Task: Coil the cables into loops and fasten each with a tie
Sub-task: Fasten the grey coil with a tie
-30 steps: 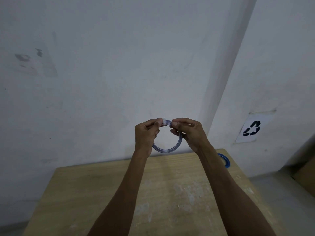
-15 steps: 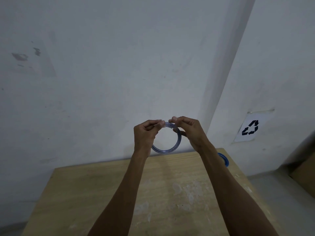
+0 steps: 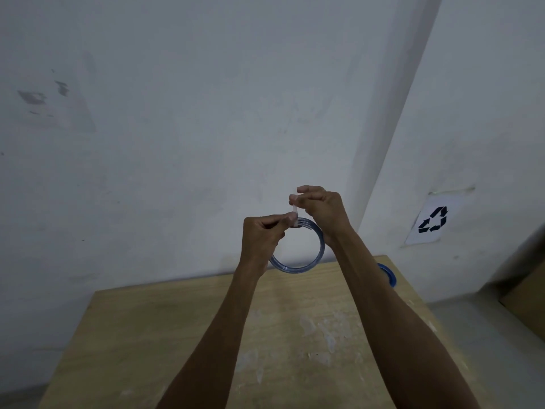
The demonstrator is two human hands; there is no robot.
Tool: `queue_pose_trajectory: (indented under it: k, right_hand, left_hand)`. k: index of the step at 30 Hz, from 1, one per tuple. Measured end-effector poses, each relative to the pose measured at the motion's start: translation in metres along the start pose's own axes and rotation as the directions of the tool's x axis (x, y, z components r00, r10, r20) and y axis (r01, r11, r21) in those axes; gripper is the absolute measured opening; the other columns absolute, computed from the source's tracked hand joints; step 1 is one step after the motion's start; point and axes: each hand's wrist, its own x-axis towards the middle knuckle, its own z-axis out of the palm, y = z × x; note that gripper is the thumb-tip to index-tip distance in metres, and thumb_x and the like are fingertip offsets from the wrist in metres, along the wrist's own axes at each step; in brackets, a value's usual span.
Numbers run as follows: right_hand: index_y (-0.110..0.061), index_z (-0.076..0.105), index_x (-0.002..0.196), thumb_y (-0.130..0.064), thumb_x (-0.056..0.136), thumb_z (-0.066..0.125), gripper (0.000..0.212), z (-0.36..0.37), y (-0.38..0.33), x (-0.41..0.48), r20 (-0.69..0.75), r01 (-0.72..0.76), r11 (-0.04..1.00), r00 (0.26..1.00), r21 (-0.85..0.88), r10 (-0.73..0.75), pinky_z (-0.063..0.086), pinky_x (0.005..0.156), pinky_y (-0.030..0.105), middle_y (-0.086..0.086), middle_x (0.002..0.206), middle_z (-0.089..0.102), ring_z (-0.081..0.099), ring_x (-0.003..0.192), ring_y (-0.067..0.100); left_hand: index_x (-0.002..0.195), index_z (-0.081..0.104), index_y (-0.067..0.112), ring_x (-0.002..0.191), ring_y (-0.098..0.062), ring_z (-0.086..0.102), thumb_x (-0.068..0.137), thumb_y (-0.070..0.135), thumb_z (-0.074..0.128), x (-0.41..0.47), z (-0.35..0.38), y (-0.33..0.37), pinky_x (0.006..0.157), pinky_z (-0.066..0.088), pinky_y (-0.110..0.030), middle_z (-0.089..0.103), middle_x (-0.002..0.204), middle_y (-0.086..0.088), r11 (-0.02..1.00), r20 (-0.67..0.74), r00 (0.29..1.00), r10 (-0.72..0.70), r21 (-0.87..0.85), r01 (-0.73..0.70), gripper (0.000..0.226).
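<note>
We hold a coiled blue cable point(image 3: 306, 261) up above the far edge of the counter point(image 3: 177, 335). Our left hand point(image 3: 261, 237) pinches the coil's top; our right hand point(image 3: 323, 209), just above it, pulls a pale tie point(image 3: 294, 212) taut. Coiling looks finished, fastening underway. Another blue coil point(image 3: 388, 274) lies at the counter's far right corner, tie unseen.

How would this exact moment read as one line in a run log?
step: fastening tie | left hand: pinching coiled cable | right hand: pulling white tie upward | second blue coil: on table
</note>
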Motion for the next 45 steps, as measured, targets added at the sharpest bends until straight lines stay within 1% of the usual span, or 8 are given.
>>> queue_pose_trajectory:
  k: [6,10,14,18,28,36,42,45]
  right_hand:
    - [-0.024,0.079,0.082,-0.031,0.086,0.081,0.008,0.011,0.017,-0.002,-0.122,0.065,0.995,0.99,-0.069,-0.073,0.061,0.085,0.035,-0.003,0.091,0.077,0.074,0.088,0.017]
    - [-0.012,0.076,0.109,-0.025,0.095,0.072,0.019,0.005,0.028,-0.017,0.003,0.028,0.998,1.0,0.056,-0.028,0.064,0.078,0.035,0.008,0.093,0.079,0.077,0.085,0.026]
    - [-0.004,0.075,0.109,-0.006,0.094,0.071,0.016,-0.009,0.041,-0.024,0.065,0.032,0.99,0.997,0.137,-0.041,0.063,0.084,0.039,0.016,0.095,0.079,0.077,0.085,0.03]
    - [0.005,0.073,0.108,0.001,0.09,0.073,0.019,-0.017,0.045,-0.024,0.039,0.056,0.98,0.997,0.191,-0.065,0.063,0.082,0.035,0.02,0.094,0.078,0.077,0.085,0.032]
    - [0.004,0.074,0.107,0.0,0.086,0.076,0.021,-0.023,0.043,-0.02,0.04,0.078,0.976,0.995,0.203,-0.087,0.064,0.079,0.034,0.019,0.092,0.079,0.077,0.081,0.029]
    - [0.003,0.074,0.107,0.002,0.087,0.074,0.02,-0.034,0.047,-0.02,0.0,0.068,0.964,0.997,0.258,-0.071,0.063,0.076,0.03,0.017,0.091,0.079,0.077,0.079,0.026]
    - [0.006,0.072,0.112,-0.001,0.089,0.074,0.024,-0.061,0.054,-0.022,-0.094,0.046,0.968,0.995,0.247,-0.023,0.063,0.081,0.035,0.026,0.099,0.076,0.076,0.085,0.031]
    - [-0.002,0.072,0.118,-0.008,0.093,0.071,0.026,-0.078,0.059,-0.024,-0.118,0.025,0.974,0.993,0.225,0.001,0.063,0.084,0.036,0.018,0.105,0.077,0.076,0.094,0.031]
  left_hand:
    - [0.099,0.081,0.016,0.055,-0.005,0.047,0.093,0.019,0.074,0.0,-0.004,-0.008,0.054,0.039,-0.02,0.07,0.065,0.009,1.0,-0.028,1.0,-0.003,0.006,0.003,0.01]
    - [0.097,0.083,0.013,0.061,-0.016,0.039,0.096,0.015,0.07,0.006,-0.008,-0.018,0.056,0.038,-0.025,0.051,0.061,-0.007,0.998,-0.117,0.993,-0.026,-0.052,0.02,0.013]
    - [0.099,0.081,0.011,0.062,-0.012,0.054,0.097,0.016,0.069,0.007,-0.009,-0.025,0.065,0.049,-0.024,0.068,0.07,-0.004,0.996,-0.105,0.993,-0.052,-0.073,0.044,0.013]
    - [0.112,0.076,-0.002,0.082,-0.017,0.075,0.093,0.008,0.072,0.005,-0.006,-0.027,0.079,0.059,-0.023,0.08,0.097,-0.012,0.981,-0.056,0.993,-0.106,-0.168,0.095,0.022]
    - [0.108,0.075,-0.009,0.088,-0.033,0.077,0.088,0.0,0.075,0.014,0.0,-0.018,0.084,0.062,-0.03,0.078,0.101,-0.022,0.933,-0.072,0.98,-0.186,-0.326,0.153,0.021]
    - [0.108,0.075,-0.008,0.09,-0.032,0.078,0.088,-0.001,0.075,0.018,0.008,-0.02,0.085,0.062,-0.029,0.078,0.101,-0.019,0.955,-0.071,0.984,-0.161,-0.263,0.137,0.021]
    - [0.124,0.071,0.002,0.092,-0.028,0.078,0.091,0.0,0.072,0.02,0.019,-0.03,0.085,0.062,-0.033,0.079,0.107,-0.012,0.983,0.166,0.973,-0.162,-0.063,0.174,0.033]
    - [0.123,0.07,-0.002,0.091,-0.029,0.078,0.091,-0.003,0.071,0.022,0.042,-0.035,0.081,0.063,-0.033,0.079,0.104,-0.013,0.976,0.14,0.975,-0.172,-0.11,0.188,0.033]
